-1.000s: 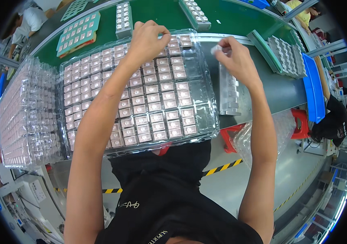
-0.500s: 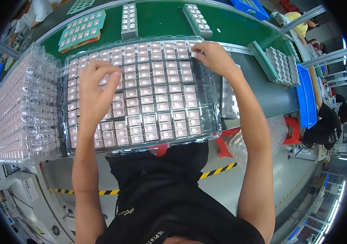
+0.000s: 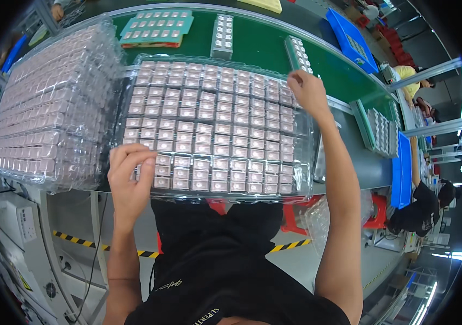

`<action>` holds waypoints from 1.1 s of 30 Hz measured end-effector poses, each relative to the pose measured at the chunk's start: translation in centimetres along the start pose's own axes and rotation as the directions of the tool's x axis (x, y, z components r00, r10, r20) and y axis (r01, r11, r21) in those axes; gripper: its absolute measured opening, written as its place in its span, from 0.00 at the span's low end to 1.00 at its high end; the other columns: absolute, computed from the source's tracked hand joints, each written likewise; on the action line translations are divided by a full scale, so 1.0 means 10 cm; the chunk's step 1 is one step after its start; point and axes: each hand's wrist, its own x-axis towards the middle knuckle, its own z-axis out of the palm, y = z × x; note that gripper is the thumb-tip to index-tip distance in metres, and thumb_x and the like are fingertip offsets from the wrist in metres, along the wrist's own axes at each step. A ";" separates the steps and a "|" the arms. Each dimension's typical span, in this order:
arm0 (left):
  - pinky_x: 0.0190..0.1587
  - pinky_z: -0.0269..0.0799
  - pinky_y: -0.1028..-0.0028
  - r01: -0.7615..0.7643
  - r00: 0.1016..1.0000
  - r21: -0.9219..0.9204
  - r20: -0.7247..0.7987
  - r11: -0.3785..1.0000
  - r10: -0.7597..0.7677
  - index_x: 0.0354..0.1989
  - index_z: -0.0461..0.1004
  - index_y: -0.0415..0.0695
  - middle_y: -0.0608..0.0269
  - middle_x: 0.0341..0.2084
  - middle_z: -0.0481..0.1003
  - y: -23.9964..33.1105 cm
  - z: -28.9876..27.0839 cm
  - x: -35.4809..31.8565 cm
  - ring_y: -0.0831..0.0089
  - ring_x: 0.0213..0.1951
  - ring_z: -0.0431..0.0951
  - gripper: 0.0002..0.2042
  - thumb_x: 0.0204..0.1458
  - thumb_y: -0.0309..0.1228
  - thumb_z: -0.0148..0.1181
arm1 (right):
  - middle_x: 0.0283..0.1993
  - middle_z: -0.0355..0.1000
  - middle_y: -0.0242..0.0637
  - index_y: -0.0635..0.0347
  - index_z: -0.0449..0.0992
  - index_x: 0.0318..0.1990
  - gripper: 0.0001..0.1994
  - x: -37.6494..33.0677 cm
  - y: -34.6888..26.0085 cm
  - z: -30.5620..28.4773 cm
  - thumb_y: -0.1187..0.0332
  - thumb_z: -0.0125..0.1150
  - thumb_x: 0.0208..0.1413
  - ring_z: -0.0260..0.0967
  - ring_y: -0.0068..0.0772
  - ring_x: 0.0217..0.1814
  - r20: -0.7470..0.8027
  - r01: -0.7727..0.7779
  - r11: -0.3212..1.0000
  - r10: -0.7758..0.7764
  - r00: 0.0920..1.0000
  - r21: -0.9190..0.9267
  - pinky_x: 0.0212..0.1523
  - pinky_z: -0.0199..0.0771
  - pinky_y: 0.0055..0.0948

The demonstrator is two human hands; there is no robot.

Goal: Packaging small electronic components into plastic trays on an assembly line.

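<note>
A clear plastic tray [image 3: 303,162] lies in front of me, its rows filled with small pale-pink rectangular pieces [image 3: 204,115]. My left hand [image 3: 131,181] is over the tray's near left corner, thumb and fingertips drawn close together above the pieces there. At the far right corner, my right hand [image 3: 311,93] has its fingers curled in a pinch beside the last column. Whatever either hand holds, if anything, is hidden by the fingers. Along the tray's right side runs a strip of clear plastic without pieces.
Left of the tray rises a tall stack of filled clear trays [image 3: 52,108]. Behind, a green surface [image 3: 263,40] carries a teal panel of pieces [image 3: 156,27] and grey strip holders [image 3: 222,37]. Blue bins [image 3: 402,173] stand right; a co-worker [image 3: 423,208] is beyond.
The view has shifted, so the tray appears further right. My left hand has moved from the tray's middle to its near edge. My right hand, earlier pinching a small pale piece, stays at the far right corner.
</note>
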 end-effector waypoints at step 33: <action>0.39 0.72 0.71 0.008 0.967 -0.008 -0.255 1.000 -0.010 0.37 0.79 0.35 0.53 0.33 0.78 -0.33 -0.26 -0.44 0.64 0.36 0.77 0.06 0.53 0.16 0.58 | 0.59 0.70 0.47 0.62 0.59 0.70 0.38 0.19 -0.11 -0.74 0.57 0.67 0.55 0.72 0.36 0.55 -0.115 -0.146 0.971 0.169 0.979 0.188 0.56 0.71 0.33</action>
